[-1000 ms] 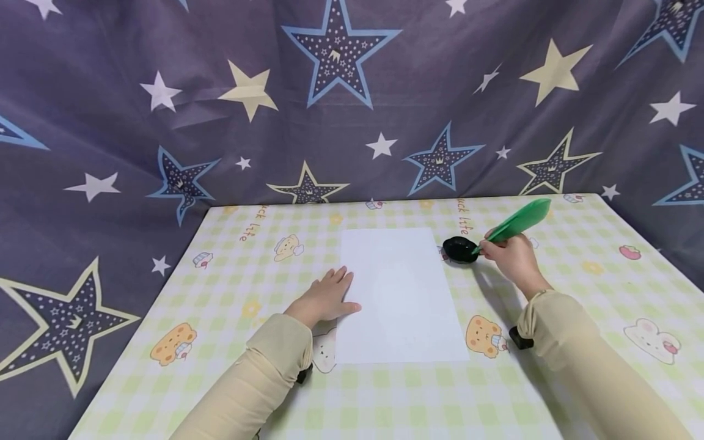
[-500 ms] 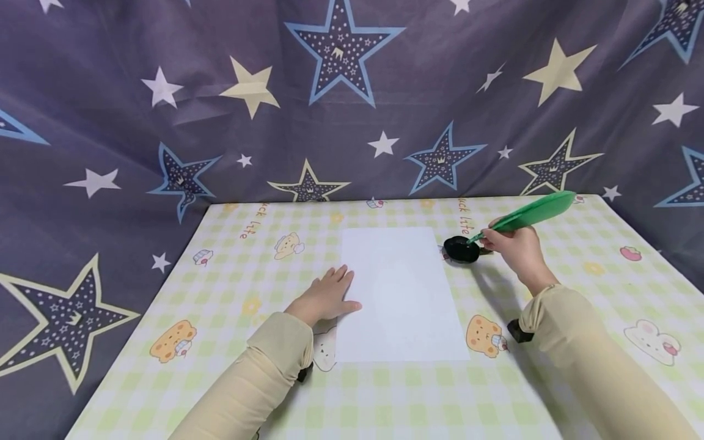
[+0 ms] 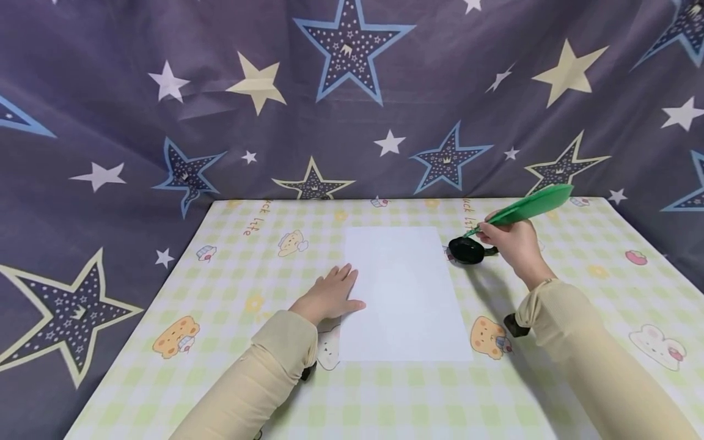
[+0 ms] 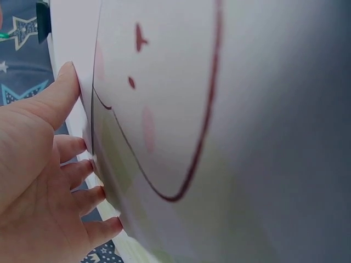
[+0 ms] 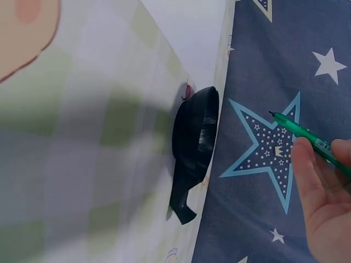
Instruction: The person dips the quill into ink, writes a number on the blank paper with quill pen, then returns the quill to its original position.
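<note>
A green feather pen (image 3: 530,206) is pinched between the thumb and fingers of my right hand (image 3: 514,244). Its feather end points up and to the right. Beneath the pen, on the cloth, sits a small black dish with a short handle (image 3: 467,250). The right wrist view shows the pen's dark tip (image 5: 272,113) in the air, apart from the dish (image 5: 194,131). My left hand (image 3: 327,297) lies with spread, fairly straight fingers on the left edge of a blank white sheet of paper (image 3: 404,293). In the left wrist view, the thumb (image 4: 64,93) reaches onto the sheet.
A green-and-white checked tablecloth (image 3: 220,391) with printed cartoon animals covers the table. Behind its far edge hangs a dark curtain (image 3: 330,134) with stars. Each wrist carries a small black device, such as the one under the right sleeve (image 3: 516,325).
The pen tip has gone from the dish's right side, over its bowl, to above its far rim. The left hand stays on the paper. The head view has shifted slightly.
</note>
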Motion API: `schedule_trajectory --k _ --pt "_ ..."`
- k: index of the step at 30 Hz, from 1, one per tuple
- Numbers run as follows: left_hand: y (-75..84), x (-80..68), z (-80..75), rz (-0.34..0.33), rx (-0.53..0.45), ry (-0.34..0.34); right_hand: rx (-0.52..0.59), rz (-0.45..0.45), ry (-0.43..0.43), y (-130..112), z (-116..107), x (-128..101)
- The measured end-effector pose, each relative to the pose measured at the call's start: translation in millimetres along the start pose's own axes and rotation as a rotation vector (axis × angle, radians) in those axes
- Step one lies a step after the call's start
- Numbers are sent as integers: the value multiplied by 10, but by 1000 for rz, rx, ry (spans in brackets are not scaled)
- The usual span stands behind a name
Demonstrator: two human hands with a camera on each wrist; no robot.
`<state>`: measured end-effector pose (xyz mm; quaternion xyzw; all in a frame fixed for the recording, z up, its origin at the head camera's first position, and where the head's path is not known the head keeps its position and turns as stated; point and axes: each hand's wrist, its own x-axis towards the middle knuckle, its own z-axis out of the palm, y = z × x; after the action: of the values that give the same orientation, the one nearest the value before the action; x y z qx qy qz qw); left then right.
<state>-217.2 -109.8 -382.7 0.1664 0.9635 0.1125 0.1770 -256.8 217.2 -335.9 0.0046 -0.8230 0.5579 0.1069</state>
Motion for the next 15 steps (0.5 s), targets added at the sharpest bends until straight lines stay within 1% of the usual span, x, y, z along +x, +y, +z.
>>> schedule_trajectory --k 7,10,11,15 --pt "9 5 -6 -3 3 -2 56 -12 -15 -72 59 35" --pt "10 -3 -9 -4 0 2 49 -3 -24 -91 96 64" --pt "7 -2 -8 -4 2 3 68 -15 -22 74 107 171" --pt "5 -5 -6 -6 5 5 50 10 -28 40 170 207"
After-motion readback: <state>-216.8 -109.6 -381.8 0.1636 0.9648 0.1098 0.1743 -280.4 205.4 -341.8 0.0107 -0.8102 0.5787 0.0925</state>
